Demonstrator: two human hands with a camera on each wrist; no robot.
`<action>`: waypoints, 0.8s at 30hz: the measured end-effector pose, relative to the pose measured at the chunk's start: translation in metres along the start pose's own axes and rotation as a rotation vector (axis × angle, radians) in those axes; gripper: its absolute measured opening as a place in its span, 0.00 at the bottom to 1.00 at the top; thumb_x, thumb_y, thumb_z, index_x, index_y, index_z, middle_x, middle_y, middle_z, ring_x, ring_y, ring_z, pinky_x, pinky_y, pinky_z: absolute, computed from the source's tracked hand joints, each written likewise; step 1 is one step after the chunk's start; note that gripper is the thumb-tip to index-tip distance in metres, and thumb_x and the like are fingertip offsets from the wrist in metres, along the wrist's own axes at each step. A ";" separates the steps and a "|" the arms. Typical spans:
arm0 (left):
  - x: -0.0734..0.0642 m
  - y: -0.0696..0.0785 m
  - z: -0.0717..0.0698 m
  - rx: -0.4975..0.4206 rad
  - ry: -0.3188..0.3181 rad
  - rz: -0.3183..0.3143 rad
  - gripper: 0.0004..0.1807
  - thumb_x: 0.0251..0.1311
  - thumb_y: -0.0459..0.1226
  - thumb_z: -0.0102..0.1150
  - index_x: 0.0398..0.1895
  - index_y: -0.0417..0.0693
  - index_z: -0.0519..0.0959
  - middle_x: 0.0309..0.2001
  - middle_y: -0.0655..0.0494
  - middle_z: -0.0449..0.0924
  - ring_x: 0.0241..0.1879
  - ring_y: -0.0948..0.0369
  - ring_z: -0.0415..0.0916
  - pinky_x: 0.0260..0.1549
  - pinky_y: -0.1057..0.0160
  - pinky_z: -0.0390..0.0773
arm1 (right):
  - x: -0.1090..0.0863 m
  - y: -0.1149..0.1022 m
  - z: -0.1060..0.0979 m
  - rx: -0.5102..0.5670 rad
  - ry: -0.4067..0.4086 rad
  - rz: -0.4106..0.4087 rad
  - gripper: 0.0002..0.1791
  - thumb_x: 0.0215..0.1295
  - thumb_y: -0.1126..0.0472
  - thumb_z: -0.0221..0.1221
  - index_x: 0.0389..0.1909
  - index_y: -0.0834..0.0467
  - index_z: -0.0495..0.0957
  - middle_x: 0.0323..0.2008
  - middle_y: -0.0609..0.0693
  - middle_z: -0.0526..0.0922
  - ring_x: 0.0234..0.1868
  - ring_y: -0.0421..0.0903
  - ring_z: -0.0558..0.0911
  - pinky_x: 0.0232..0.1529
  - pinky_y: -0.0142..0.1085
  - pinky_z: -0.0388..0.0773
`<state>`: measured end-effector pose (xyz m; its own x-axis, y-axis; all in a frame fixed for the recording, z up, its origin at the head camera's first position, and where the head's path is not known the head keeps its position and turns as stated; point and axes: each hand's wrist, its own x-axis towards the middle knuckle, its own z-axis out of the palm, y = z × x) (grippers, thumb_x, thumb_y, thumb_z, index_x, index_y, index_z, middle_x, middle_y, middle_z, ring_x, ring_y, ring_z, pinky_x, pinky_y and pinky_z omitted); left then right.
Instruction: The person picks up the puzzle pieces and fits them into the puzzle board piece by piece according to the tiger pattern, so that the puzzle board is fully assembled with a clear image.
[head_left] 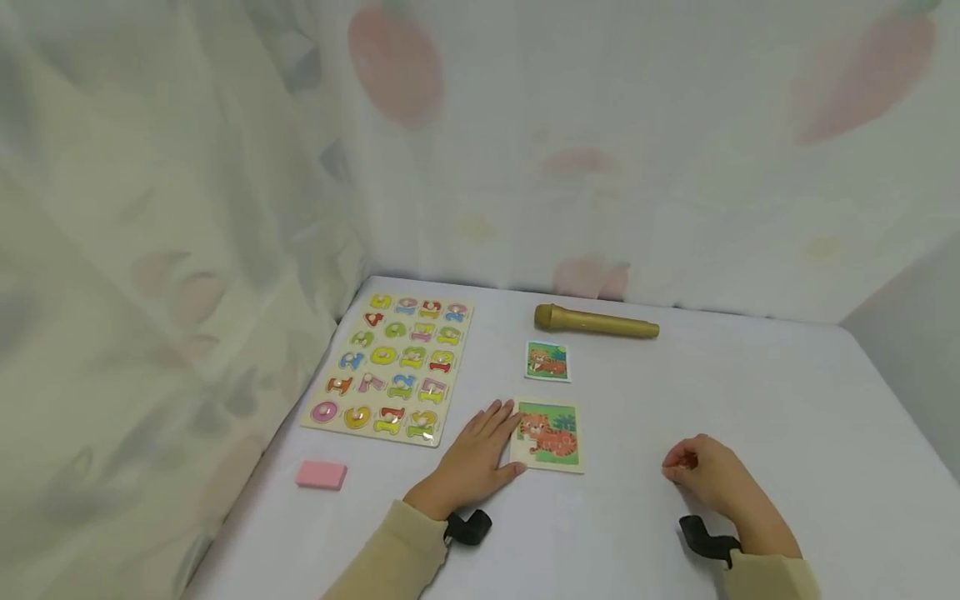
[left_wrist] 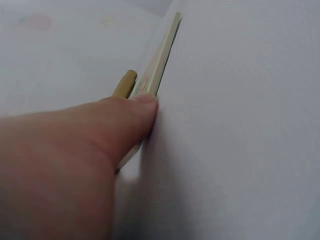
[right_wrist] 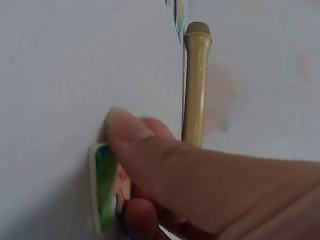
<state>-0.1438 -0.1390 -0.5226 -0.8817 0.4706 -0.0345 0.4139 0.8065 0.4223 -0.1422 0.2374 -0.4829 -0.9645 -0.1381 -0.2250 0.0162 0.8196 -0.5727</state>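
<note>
A square tiger puzzle (head_left: 553, 437) with a pale wooden border lies flat on the table. My left hand (head_left: 478, 454) rests along its left side, fingers extended and thumb at the near corner. In the left wrist view, the thumb touches the edge of the puzzle board (left_wrist: 167, 52). Off to the right, my right hand (head_left: 708, 473) pinches a small puzzle piece (right_wrist: 105, 187), green with some orange-red, between thumb and fingers just over the table. From the head view that piece is hidden by the hand. Beyond the puzzle lies a smaller tiger picture card (head_left: 547, 362).
A number peg board (head_left: 442, 429) lies at the left, with a pink block (head_left: 322, 475) nearer me. Towards the back is a gold toy microphone (head_left: 600, 322). Patterned fabric (head_left: 480, 167) hangs behind and to the left of the white table.
</note>
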 end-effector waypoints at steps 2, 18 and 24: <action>0.002 0.002 0.002 -0.004 -0.007 0.000 0.43 0.74 0.53 0.59 0.84 0.47 0.56 0.85 0.51 0.45 0.84 0.55 0.36 0.81 0.52 0.42 | -0.001 0.003 -0.003 -0.034 0.006 -0.015 0.12 0.61 0.60 0.75 0.40 0.59 0.83 0.39 0.51 0.77 0.42 0.51 0.77 0.42 0.47 0.78; 0.002 0.001 -0.001 -0.001 -0.003 -0.017 0.43 0.74 0.54 0.60 0.84 0.47 0.56 0.85 0.50 0.45 0.84 0.54 0.36 0.81 0.51 0.43 | 0.008 -0.054 0.019 0.172 -0.012 -0.134 0.06 0.68 0.62 0.70 0.39 0.57 0.82 0.35 0.46 0.83 0.37 0.45 0.81 0.33 0.35 0.78; 0.003 -0.001 0.003 -0.025 0.042 -0.017 0.43 0.71 0.55 0.63 0.82 0.49 0.60 0.85 0.48 0.46 0.84 0.51 0.36 0.81 0.48 0.43 | 0.029 -0.104 0.049 0.253 -0.006 -0.186 0.06 0.69 0.60 0.69 0.43 0.58 0.88 0.40 0.46 0.86 0.45 0.47 0.83 0.42 0.42 0.81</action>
<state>-0.1460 -0.1374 -0.5257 -0.8973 0.4415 -0.0040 0.3939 0.8046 0.4444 -0.1588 0.1208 -0.4679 -0.9556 -0.2767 -0.1017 -0.0951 0.6158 -0.7821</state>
